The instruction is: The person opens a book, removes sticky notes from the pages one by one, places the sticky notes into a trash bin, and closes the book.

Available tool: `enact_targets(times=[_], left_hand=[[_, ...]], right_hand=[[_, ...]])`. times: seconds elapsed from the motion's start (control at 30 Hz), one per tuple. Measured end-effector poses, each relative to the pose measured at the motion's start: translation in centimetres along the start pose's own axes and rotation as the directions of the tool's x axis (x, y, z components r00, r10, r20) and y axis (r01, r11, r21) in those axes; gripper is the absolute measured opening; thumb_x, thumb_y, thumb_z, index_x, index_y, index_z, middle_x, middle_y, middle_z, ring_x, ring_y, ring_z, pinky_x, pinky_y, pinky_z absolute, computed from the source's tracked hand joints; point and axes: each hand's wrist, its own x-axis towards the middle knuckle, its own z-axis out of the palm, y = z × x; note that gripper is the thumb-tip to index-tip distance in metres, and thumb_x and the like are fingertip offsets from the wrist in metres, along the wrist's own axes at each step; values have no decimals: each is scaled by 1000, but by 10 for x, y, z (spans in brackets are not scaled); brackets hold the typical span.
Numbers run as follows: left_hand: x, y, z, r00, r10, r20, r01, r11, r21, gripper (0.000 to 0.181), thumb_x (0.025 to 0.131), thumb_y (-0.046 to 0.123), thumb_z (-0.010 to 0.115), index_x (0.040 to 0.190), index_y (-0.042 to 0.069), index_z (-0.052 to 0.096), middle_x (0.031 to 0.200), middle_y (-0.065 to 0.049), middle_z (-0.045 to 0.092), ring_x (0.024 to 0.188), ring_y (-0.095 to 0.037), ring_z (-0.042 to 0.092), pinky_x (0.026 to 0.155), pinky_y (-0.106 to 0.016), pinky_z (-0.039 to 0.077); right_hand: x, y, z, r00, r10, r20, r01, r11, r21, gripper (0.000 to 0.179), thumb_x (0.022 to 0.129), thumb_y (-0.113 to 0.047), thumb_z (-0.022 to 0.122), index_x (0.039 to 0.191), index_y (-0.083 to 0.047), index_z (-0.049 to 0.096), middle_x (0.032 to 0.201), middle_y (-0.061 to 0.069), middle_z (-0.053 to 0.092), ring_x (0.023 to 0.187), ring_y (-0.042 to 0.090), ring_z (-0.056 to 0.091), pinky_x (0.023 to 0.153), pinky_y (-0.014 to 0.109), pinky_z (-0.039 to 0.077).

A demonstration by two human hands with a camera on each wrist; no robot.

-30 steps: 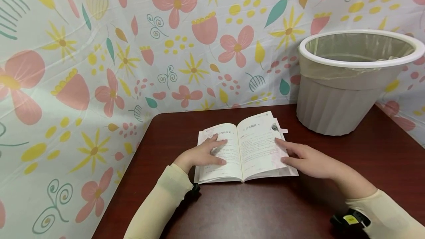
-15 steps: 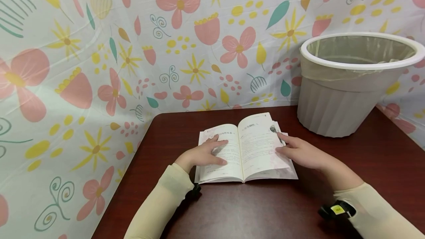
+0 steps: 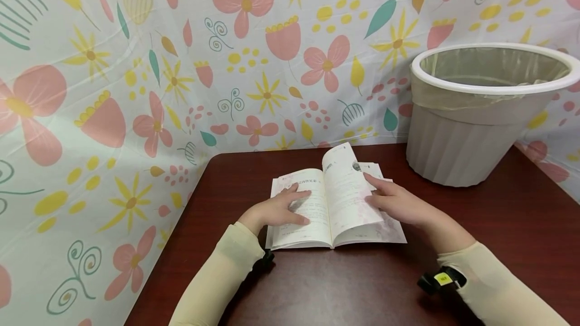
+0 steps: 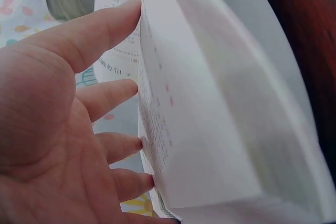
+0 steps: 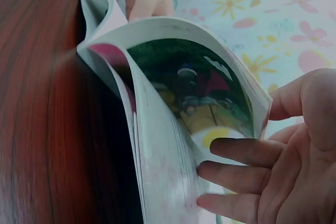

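An open book [image 3: 290, 235] with printed text lies on the dark red table. On its left page rests my left hand [image 3: 280, 209], fingers spread and fairly straight; the left wrist view shows its fingertips touching the paper. My right hand [image 3: 405, 205] pinches the outer edge of several right-hand pages [image 3: 345, 192] between thumb and forefinger. Those pages bend upward and lean toward the spine. Their underside carries a coloured picture [image 5: 194, 82], visible in the right wrist view. Below them, the remaining right-hand pages [image 5: 165, 161] lie near my other right fingers, which are extended.
A grey waste bin [image 3: 457, 135] with a white rim and a plastic liner stands on the table [image 3: 489, 205] at the back right. Behind the table hangs a flower-patterned cloth [image 3: 254, 64], which also covers the left side.
My right hand has moved left, lifting the right-hand pages so they curve up toward the spine and uncover the ones underneath. My left hand has stayed on the left page.
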Motion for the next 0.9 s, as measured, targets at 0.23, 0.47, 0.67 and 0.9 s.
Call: enact_targets(times=[0.23, 0.47, 0.67, 0.9], left_hand=[[1, 0, 0, 1000, 10, 3, -10, 1000, -4, 83, 89, 48, 78, 160, 34, 36, 175, -8, 5, 162, -37, -2, 129, -57, 11], [0, -1, -1, 1000, 4, 0, -4, 1000, 5, 83, 89, 49, 78, 160, 36, 36, 175, -8, 6, 162, -36, 0, 129, -56, 13], [-1, -2, -4, 1000, 2, 4, -2, 1000, 4, 83, 89, 49, 77, 160, 34, 36, 175, -8, 7, 162, -35, 1, 128, -56, 15], [-2, -2, -7, 1000, -5, -1, 5, 1000, -7, 85, 89, 49, 77, 161, 32, 35, 175, -8, 7, 162, -34, 1, 128, -56, 15]], right_hand=[[3, -15, 15, 999, -49, -18, 49, 999, 8, 81, 104, -21, 56, 166, -10, 6, 162, 27, 37, 135, 34, 55, 94, 15, 44], [1, -24, 28, 993, -98, -65, 114, 943, 312, 83, 102, -5, 48, 165, -10, -6, 165, 32, 24, 126, 29, 61, 91, 16, 50], [-5, -29, 39, 989, -135, -57, 146, 882, 449, 83, 101, 0, 44, 166, -11, -6, 167, 29, 18, 117, 2, 62, 92, 18, 52], [-6, -35, 50, 974, -196, -118, 222, 932, 287, 78, 100, -4, 51, 166, -13, 11, 172, 15, 17, 145, 14, 38, 102, 6, 37]])
